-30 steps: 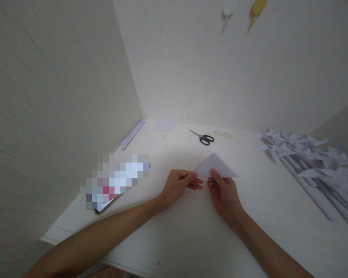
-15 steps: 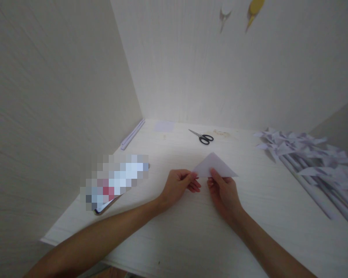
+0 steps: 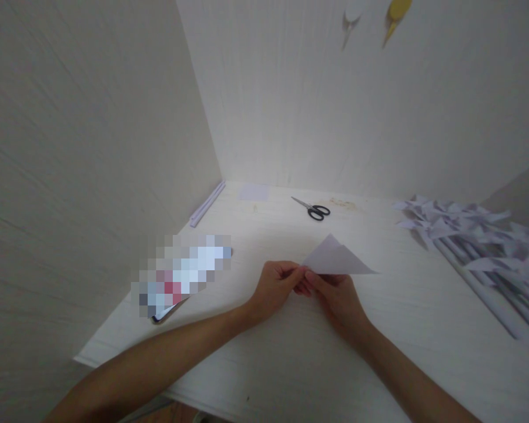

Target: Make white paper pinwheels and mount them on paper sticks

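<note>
Between my hands is a white sheet of paper (image 3: 337, 258) folded into a triangle, its peak pointing away from me and its long edge toward me. My left hand (image 3: 282, 285) pinches the triangle's left corner between thumb and fingers. Right beside it, my right hand (image 3: 335, 294) grips the long edge close to that same corner, its thumb on the near side. The two thumbs nearly touch. The right corner of the paper sticks out free, and its layers are slightly apart near the peak.
Black-handled scissors (image 3: 312, 210) lie beyond the paper. A blurred phone (image 3: 185, 279) rests at left, rolled paper sticks (image 3: 207, 204) and a flat paper square (image 3: 254, 192) behind it. Several paper pinwheels (image 3: 462, 229) on sticks are heaped at right. Two hooks (image 3: 397, 14) hang on the back wall.
My right hand has slid left along the folded edge, from mid-edge to the left corner beside my left hand. The view has shifted slightly.
</note>
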Action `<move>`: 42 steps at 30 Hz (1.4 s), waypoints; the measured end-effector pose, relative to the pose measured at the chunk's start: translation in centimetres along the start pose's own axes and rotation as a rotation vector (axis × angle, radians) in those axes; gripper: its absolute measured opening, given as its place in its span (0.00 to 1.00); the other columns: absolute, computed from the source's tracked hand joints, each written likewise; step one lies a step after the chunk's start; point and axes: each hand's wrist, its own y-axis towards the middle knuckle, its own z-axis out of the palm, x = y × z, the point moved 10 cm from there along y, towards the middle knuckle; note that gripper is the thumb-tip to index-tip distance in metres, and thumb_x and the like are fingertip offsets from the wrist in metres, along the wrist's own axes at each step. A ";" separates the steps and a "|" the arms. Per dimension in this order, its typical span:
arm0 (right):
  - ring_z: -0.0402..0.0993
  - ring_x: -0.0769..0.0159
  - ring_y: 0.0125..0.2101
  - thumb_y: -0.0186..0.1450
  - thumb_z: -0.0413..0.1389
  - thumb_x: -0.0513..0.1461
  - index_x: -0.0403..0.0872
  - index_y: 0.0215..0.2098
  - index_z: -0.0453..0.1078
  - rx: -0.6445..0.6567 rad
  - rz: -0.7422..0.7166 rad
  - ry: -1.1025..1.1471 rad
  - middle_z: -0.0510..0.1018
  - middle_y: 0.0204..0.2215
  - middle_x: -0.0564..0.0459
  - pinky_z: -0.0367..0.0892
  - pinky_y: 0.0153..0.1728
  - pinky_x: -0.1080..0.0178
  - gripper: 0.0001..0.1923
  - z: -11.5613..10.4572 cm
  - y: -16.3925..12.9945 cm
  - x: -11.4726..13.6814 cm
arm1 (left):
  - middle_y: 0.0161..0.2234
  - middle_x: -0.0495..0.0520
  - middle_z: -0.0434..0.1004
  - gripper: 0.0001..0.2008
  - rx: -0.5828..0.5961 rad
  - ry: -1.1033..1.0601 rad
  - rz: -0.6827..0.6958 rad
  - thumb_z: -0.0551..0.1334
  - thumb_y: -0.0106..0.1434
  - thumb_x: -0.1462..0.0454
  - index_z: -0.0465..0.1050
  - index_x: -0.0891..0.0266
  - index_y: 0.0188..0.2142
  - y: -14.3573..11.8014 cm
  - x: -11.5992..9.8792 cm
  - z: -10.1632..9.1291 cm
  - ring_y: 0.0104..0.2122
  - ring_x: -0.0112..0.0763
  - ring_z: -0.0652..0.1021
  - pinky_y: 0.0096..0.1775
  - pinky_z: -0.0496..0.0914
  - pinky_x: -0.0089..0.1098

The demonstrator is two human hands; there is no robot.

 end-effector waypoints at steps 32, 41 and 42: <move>0.63 0.71 0.21 0.50 0.59 0.36 0.43 0.19 0.70 0.034 -0.001 0.012 0.71 0.18 0.55 0.59 0.26 0.65 0.04 0.1 0.3 -0.2 | 0.17 0.52 0.73 0.16 0.046 0.014 0.040 0.55 0.55 0.57 0.71 0.68 0.22 0.3 0.1 0.3 0.17 0.23 0.71 0.21 0.63 0.23; 0.64 0.71 0.22 0.49 0.59 0.36 0.43 0.19 0.70 0.033 0.007 -0.001 0.71 0.18 0.54 0.60 0.27 0.64 0.04 0.2 0.3 0.0 | 0.17 0.52 0.73 0.16 0.045 0.020 0.032 0.55 0.54 0.57 0.71 0.68 0.21 0.2 0.0 0.3 0.17 0.23 0.71 0.21 0.63 0.23; 0.64 0.71 0.21 0.49 0.59 0.36 0.42 0.19 0.70 0.034 0.009 0.001 0.71 0.18 0.54 0.60 0.26 0.64 0.05 0.3 0.3 0.1 | 0.17 0.52 0.73 0.16 0.046 0.021 0.031 0.55 0.55 0.57 0.71 0.68 0.21 0.2 0.0 0.3 0.17 0.23 0.71 0.21 0.63 0.23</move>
